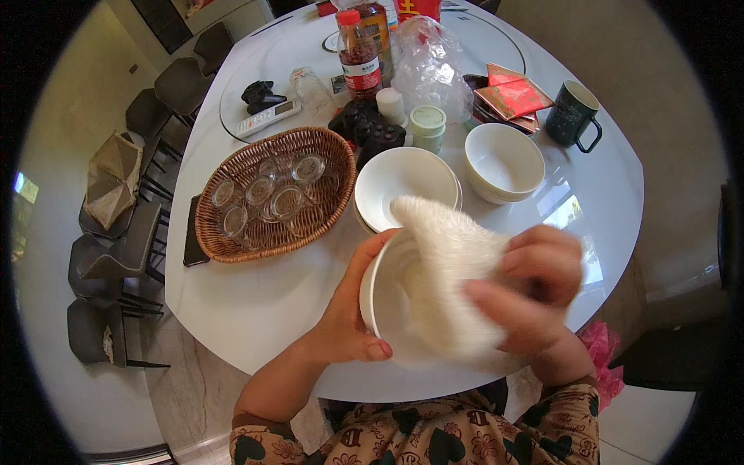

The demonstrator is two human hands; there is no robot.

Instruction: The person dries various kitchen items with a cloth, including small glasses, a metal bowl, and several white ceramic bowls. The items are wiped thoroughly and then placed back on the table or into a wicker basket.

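My left hand (pixel 346 308) grips a white bowl (pixel 373 298) by its side, thumb near the rim, tilted toward the right. A cream-white cloth (pixel 449 271), smeared by motion, is bunched in my right hand (pixel 535 291) and covers much of the bowl's opening. Just beyond stands a stack of white bowls (pixel 405 182). Another white bowl stack (pixel 505 160) sits to its right. To the left, a brown wicker basket (pixel 209 242) holds several clear glass cups (pixel 287 202).
Behind the bowls are black game controllers (pixel 364 128), a pale green jar (pixel 428 128), a red-capped bottle (pixel 359 58), a clear plastic bag (pixel 430 66), red packets (pixel 515 97) and a dark mug (pixel 572 115). A white remote (pixel 268 118) lies further left. Dark chairs (pixel 97 333) line the left wall.
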